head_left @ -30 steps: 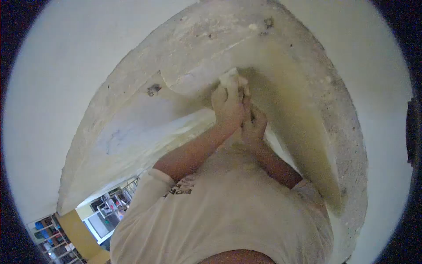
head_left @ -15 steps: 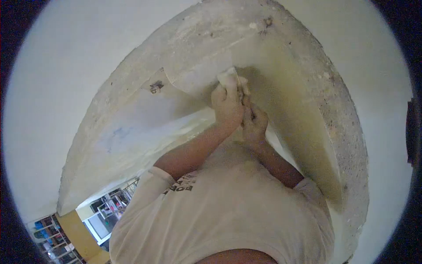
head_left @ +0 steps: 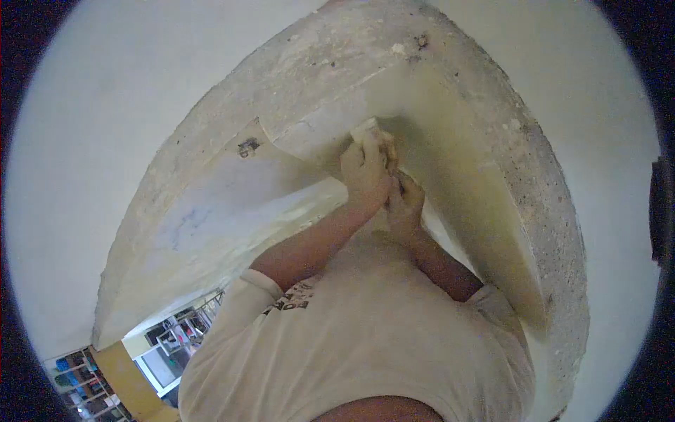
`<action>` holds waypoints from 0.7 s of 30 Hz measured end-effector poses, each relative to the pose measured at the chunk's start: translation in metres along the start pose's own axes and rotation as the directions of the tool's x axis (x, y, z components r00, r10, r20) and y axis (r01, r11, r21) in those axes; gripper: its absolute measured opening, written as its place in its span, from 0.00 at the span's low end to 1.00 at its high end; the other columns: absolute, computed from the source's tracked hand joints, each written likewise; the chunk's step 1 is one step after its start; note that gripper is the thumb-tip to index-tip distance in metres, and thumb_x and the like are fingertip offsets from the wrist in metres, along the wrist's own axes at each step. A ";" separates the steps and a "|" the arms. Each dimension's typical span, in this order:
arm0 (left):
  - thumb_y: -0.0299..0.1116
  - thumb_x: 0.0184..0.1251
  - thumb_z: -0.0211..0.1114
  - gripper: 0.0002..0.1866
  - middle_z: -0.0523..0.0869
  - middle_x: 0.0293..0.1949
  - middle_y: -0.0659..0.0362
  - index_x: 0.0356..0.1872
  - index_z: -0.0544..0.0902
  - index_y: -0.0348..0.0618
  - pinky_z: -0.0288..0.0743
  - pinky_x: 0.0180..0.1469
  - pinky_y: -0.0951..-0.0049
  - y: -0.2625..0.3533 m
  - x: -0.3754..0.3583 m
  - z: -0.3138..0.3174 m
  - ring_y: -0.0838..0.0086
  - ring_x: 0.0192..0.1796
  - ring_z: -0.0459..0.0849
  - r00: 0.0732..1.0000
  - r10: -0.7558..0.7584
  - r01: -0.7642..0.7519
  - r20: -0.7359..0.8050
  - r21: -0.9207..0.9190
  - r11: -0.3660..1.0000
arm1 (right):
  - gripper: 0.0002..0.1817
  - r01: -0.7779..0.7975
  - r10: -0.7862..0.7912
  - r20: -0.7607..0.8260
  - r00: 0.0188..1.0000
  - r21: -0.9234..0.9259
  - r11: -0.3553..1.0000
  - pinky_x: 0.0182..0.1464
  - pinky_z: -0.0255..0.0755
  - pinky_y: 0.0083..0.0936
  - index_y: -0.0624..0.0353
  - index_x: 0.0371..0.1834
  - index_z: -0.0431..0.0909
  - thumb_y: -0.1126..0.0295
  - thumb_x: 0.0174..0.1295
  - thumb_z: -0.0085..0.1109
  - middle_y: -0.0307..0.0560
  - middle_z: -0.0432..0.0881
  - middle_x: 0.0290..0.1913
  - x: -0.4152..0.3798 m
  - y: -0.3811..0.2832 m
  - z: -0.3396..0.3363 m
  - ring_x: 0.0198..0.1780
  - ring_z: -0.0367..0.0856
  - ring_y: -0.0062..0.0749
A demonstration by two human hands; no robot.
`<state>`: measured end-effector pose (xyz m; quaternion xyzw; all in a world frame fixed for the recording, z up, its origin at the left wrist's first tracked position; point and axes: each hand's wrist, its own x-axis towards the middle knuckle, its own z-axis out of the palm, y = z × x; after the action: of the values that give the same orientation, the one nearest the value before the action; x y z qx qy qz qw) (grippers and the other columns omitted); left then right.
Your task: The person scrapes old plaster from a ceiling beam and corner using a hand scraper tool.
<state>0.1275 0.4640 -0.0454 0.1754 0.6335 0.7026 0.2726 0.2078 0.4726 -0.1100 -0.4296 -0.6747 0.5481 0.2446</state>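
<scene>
My left hand [head_left: 364, 172] is closed round a small pale block [head_left: 365, 129]. One end of it shows above the fingers, and its kind cannot be made out. My right hand [head_left: 406, 204] is just below and to the right, its fingers curled in against the left hand. Whatever lies between its fingers is hidden. Both hands are in front of my chest, over a pale, worn surface [head_left: 302, 133] with a rough, pitted edge. Left of the hands, a dark smudged mark [head_left: 248, 147] shows near a pointed corner of a smoother pale area.
My light T-shirt [head_left: 380, 330] fills the lower middle. At the lower left are a yellow-brown panel [head_left: 123, 376], a rack with several mixed items [head_left: 88, 383] and a white-framed pane [head_left: 158, 366]. A dark object [head_left: 658, 211] stands at the far right edge.
Both hands stay together at the pale block. The left hand and block have shifted slightly downward, and the right hand has drawn slightly left. The view has tilted a little.
</scene>
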 end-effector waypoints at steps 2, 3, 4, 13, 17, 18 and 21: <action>0.41 0.67 0.46 0.18 0.74 0.17 0.62 0.26 0.74 0.37 0.64 0.20 0.81 -0.002 -0.001 -0.001 0.83 0.18 0.69 1.000 0.019 -0.019 0.000 0.044 0.999 | 0.21 0.043 -0.026 -0.058 0.998 0.322 0.946 0.18 0.56 0.18 0.66 0.29 0.73 0.55 0.63 0.45 0.35 0.69 0.17 0.001 -0.006 0.006 0.18 0.63 0.16; 0.42 0.67 0.46 0.19 0.73 0.17 0.62 0.25 0.74 0.37 0.63 0.20 0.81 -0.010 -0.001 -0.003 0.83 0.18 0.69 0.982 0.186 -0.186 0.017 0.196 0.963 | 0.21 0.050 -0.033 -0.058 0.998 0.324 0.945 0.18 0.56 0.18 0.66 0.29 0.73 0.55 0.63 0.45 0.35 0.69 0.17 0.001 -0.001 0.006 0.18 0.63 0.16; 0.43 0.67 0.46 0.20 0.73 0.16 0.63 0.25 0.74 0.38 0.63 0.20 0.81 -0.007 0.000 -0.003 0.83 0.18 0.69 0.937 0.345 -0.343 0.057 0.338 0.876 | 0.21 0.059 -0.048 -0.048 0.998 0.262 0.963 0.18 0.57 0.18 0.66 0.28 0.73 0.55 0.62 0.45 0.35 0.69 0.17 0.000 0.007 0.004 0.18 0.63 0.16; 0.43 0.67 0.45 0.20 0.75 0.17 0.61 0.25 0.75 0.36 0.64 0.21 0.79 0.017 0.000 0.004 0.81 0.19 0.70 0.999 -0.018 0.019 0.029 -0.009 1.000 | 0.20 0.113 -0.098 -0.085 0.992 0.190 0.975 0.19 0.57 0.18 0.66 0.25 0.71 0.56 0.62 0.47 0.34 0.68 0.16 0.006 -0.019 -0.006 0.18 0.62 0.15; 0.42 0.67 0.46 0.20 0.75 0.18 0.62 0.25 0.75 0.36 0.63 0.20 0.80 0.006 -0.005 0.013 0.81 0.18 0.70 0.968 0.250 -0.247 -0.010 0.132 0.960 | 0.18 0.119 -0.096 -0.107 0.990 0.239 0.964 0.18 0.57 0.18 0.63 0.23 0.71 0.60 0.63 0.47 0.34 0.68 0.16 0.000 -0.001 -0.008 0.17 0.62 0.15; 0.42 0.67 0.45 0.20 0.75 0.19 0.61 0.25 0.75 0.36 0.63 0.20 0.79 -0.001 -0.006 0.011 0.81 0.18 0.70 0.995 0.096 -0.097 0.008 0.022 0.995 | 0.18 0.124 -0.102 -0.105 0.989 0.237 0.963 0.18 0.57 0.18 0.63 0.23 0.71 0.60 0.63 0.47 0.34 0.68 0.16 -0.002 -0.008 -0.012 0.17 0.62 0.15; 0.41 0.67 0.45 0.20 0.76 0.20 0.60 0.26 0.76 0.35 0.64 0.19 0.79 0.021 -0.007 0.017 0.81 0.18 0.71 0.999 0.007 -0.005 0.049 -0.039 0.999 | 0.19 -0.005 0.008 -0.013 1.000 0.229 0.973 0.24 0.67 0.25 0.67 0.33 0.75 0.58 0.62 0.48 0.43 0.76 0.21 -0.007 -0.027 -0.025 0.21 0.71 0.23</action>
<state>0.1396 0.4728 -0.0220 0.1893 0.6124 0.7109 0.2894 0.2229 0.4795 -0.0768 -0.4043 -0.6039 0.6201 0.2954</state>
